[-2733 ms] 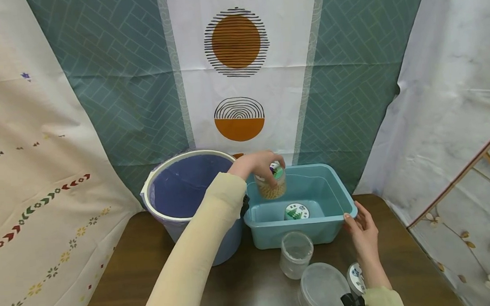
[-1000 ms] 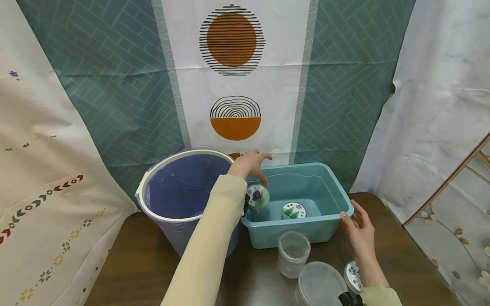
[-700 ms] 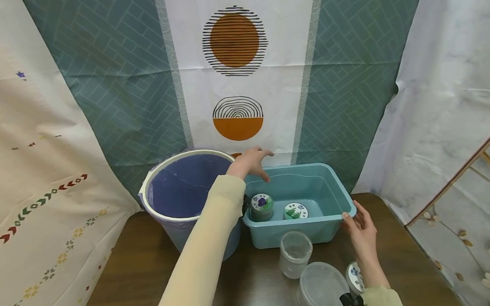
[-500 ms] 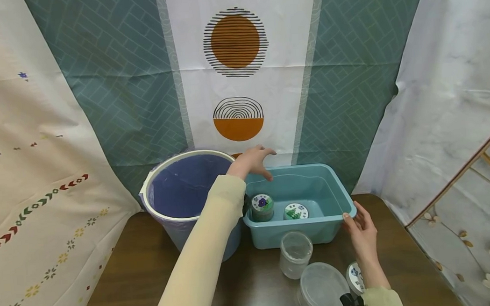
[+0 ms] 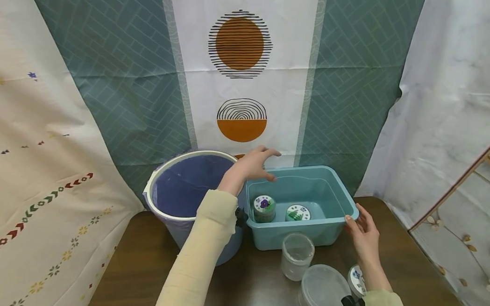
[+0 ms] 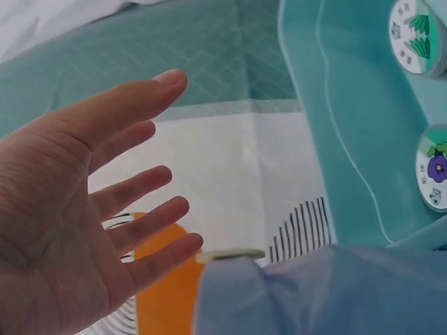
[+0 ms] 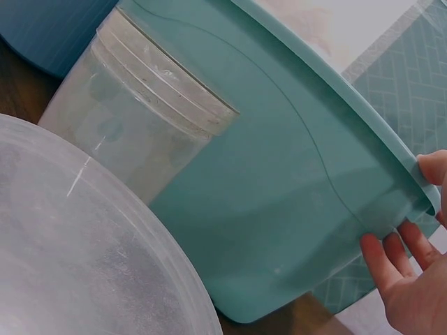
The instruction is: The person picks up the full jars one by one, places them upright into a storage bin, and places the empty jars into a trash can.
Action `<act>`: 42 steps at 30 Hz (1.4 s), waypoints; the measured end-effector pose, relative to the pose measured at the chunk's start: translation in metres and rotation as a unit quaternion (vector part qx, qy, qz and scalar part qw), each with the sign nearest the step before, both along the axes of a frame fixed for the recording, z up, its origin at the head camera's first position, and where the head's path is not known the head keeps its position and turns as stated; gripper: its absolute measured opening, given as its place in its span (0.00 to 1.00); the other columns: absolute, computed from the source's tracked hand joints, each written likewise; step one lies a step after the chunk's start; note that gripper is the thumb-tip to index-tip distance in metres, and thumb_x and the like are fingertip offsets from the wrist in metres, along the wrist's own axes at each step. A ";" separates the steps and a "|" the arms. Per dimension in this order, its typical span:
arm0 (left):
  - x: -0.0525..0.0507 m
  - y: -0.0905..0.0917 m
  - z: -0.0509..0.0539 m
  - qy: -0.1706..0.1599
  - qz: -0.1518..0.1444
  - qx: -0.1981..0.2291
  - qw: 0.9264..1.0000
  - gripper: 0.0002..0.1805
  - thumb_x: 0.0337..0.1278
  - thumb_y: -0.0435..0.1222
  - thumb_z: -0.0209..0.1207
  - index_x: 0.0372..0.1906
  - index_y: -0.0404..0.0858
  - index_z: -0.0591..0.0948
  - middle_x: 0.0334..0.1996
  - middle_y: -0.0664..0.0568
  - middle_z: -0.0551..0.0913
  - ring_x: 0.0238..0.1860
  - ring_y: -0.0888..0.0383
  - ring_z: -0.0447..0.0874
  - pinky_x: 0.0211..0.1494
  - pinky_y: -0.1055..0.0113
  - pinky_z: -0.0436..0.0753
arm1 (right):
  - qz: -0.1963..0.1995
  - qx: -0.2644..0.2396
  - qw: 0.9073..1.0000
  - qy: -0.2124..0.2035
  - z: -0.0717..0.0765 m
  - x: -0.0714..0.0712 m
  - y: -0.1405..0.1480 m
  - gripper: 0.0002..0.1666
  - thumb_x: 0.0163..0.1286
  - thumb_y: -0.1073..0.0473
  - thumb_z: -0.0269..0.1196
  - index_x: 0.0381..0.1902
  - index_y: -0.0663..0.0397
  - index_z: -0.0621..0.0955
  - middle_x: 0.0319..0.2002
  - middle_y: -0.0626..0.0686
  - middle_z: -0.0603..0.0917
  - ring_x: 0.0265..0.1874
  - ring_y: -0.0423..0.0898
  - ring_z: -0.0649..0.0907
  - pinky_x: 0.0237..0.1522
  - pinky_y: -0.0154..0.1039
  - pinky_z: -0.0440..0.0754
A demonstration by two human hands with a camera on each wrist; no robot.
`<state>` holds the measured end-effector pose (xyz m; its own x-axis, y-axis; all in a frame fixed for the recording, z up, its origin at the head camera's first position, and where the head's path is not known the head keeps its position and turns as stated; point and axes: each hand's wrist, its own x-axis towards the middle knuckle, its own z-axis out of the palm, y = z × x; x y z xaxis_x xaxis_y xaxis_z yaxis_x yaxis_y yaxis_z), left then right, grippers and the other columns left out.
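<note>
Over the back left corner of the teal bin [image 5: 300, 223], the left hand [image 5: 250, 167] hangs in the air with spread fingers, holding nothing; the left wrist view shows the same empty hand [image 6: 105, 202]. The right hand [image 5: 365, 234] grips the bin's front right corner, thumb on the rim and fingers against the outside, as the right wrist view also shows [image 7: 412, 258]. Inside the bin, a jar with a purple-flower lid [image 5: 264, 203] stands at the left. A jar with a green-leaf lid [image 5: 298, 212] is to its right.
A blue bucket [image 5: 230, 254] with a liner stands left of the bin. In front of the bin are a clear jar [image 5: 297, 257], a wide translucent container [image 5: 325, 291] and a white patterned lid [image 5: 356, 279]. Patterned cloths hang behind.
The left hand has let go of the purple-flower jar, which now stands in the bin, and has risen slightly away from it. The right hand keeps its grip on the corner.
</note>
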<state>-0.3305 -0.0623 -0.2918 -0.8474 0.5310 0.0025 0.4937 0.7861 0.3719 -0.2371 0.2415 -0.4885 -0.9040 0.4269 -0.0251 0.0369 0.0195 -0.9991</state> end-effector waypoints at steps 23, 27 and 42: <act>0.092 -0.069 -0.001 0.067 0.014 0.110 0.992 0.37 0.57 0.43 0.69 0.72 0.55 0.68 0.67 0.51 0.71 0.71 0.50 0.67 0.71 0.48 0.71 | 0.002 0.012 1.000 -0.013 -0.002 0.001 0.001 0.37 0.72 0.48 0.60 0.76 0.35 0.62 0.70 0.54 0.67 0.46 0.24 0.75 0.38 0.15 0.76; 0.105 -0.081 -0.008 0.087 0.030 0.121 0.988 0.34 0.57 0.43 0.68 0.70 0.53 0.71 0.63 0.51 0.75 0.66 0.51 0.71 0.69 0.50 0.72 | 0.000 0.009 1.000 -0.012 0.000 0.002 0.000 0.37 0.72 0.47 0.61 0.75 0.36 0.63 0.69 0.54 0.68 0.47 0.25 0.75 0.40 0.16 0.77; 0.141 -0.142 -0.028 0.170 0.081 0.132 0.973 0.27 0.50 0.39 0.73 0.59 0.48 0.80 0.52 0.56 0.83 0.53 0.55 0.81 0.57 0.53 0.80 | 0.000 0.005 1.000 -0.014 -0.002 0.001 0.001 0.36 0.72 0.48 0.61 0.75 0.34 0.63 0.69 0.54 0.67 0.47 0.25 0.75 0.41 0.17 0.78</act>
<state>-0.1895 -0.2043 -0.3200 -0.8464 0.3336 0.4151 0.5011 0.7627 0.4089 -0.2365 0.2428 -0.4904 -0.9026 0.4279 -0.0458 0.0642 0.0285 -0.9975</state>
